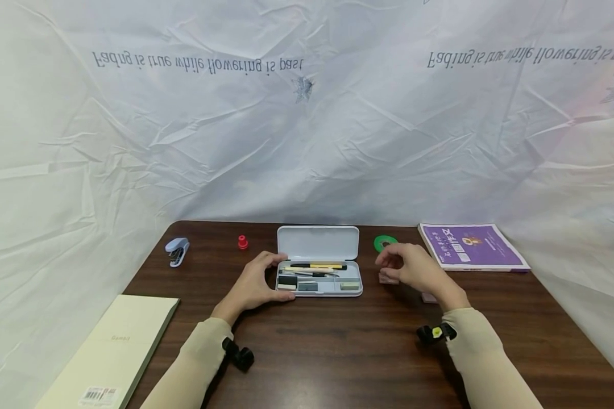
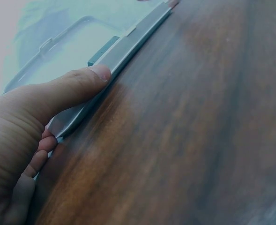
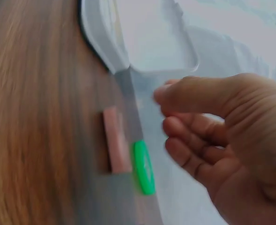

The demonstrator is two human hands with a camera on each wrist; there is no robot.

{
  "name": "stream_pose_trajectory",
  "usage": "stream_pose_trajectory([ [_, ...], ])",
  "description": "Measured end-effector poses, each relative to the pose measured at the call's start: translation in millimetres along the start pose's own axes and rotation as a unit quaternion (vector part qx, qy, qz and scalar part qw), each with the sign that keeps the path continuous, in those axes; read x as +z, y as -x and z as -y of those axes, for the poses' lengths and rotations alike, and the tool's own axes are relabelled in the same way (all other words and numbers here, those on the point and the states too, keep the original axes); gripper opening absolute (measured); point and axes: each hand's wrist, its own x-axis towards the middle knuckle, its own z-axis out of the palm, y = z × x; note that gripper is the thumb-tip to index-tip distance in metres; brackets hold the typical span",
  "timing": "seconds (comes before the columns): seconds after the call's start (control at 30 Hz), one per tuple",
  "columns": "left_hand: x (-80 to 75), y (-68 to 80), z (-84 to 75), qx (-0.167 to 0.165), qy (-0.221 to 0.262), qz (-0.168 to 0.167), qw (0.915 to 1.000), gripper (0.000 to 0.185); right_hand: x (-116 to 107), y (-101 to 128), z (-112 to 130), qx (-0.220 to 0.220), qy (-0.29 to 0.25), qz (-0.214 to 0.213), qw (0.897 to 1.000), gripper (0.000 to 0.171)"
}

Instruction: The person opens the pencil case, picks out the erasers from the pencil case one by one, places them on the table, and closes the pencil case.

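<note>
A white pencil case (image 1: 319,276) lies with its lid (image 1: 318,242) raised at the back. Inside are a yellow-and-black pen (image 1: 319,266), other pens and several small blocks like erasers. My left hand (image 1: 253,282) grips the case's left end, thumb (image 2: 84,83) on the front edge and fingers at the side. To the right, my right hand (image 1: 414,267) hovers with loosely bent fingers and nothing between them. Below its fingertips lies a pink eraser (image 3: 115,140), and a second pinkish block (image 1: 428,297) sits under the wrist, partly hidden.
A green disc-shaped thing (image 1: 384,242) lies behind the right hand, near a purple book (image 1: 471,245). A light blue stapler (image 1: 177,251) and a small red piece (image 1: 243,242) are at the back left. A cream notebook (image 1: 117,346) lies front left.
</note>
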Motion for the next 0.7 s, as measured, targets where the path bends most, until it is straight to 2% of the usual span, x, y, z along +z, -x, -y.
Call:
stream_pose_trajectory([
  [0.1,-0.1,-0.2,-0.4,0.000,0.002,0.000,1.0000,0.096,-0.3,-1.7,9.3,-0.023,-0.016,-0.033,0.999,0.019],
  [0.2,-0.3,0.1,-0.7,0.001,0.004,0.001,1.0000,0.095,1.2,-3.2,19.7,-0.039,-0.045,-0.042,0.997,0.023],
  [0.3,-0.5,0.2,-0.6,0.001,0.004,0.000,1.0000,0.095,3.3,-5.0,28.0,-0.050,-0.070,-0.035,0.996,0.026],
  [0.7,-1.1,-0.1,-0.3,-0.002,0.010,0.001,0.9999,0.097,20.8,-10.2,42.9,-0.069,-0.085,-0.010,0.994,0.025],
])
